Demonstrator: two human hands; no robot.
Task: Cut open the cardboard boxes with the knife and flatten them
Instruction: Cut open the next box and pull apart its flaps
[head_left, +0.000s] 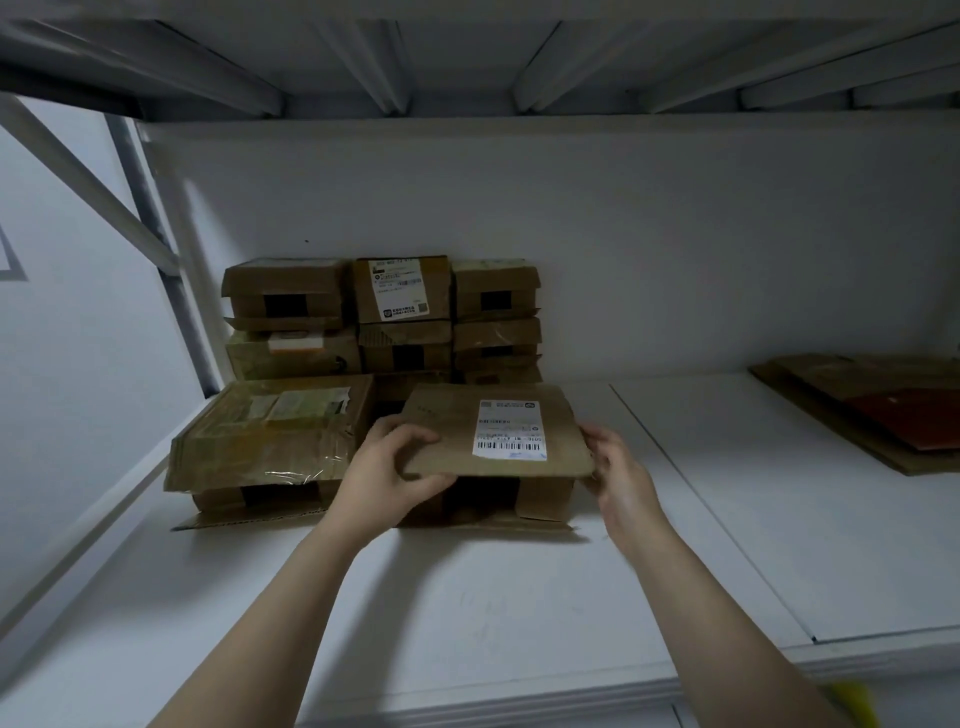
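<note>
Your bare forearms reached over the white shelf (467, 597), where your left hand (387, 467) and right hand (618, 467) each gripped a near corner of a closed cardboard box (447, 441), fingers curled round its edge. Its white shipping label (510, 428) carried a barcode and upside-down print too small to read, and its contents were hidden. It sat mid-shelf, just beside a tape-wrapped box (265, 441) and in front of a stack of boxes (400, 312) against the wall, with flattened cardboard (878, 410) well apart on your right.
</note>
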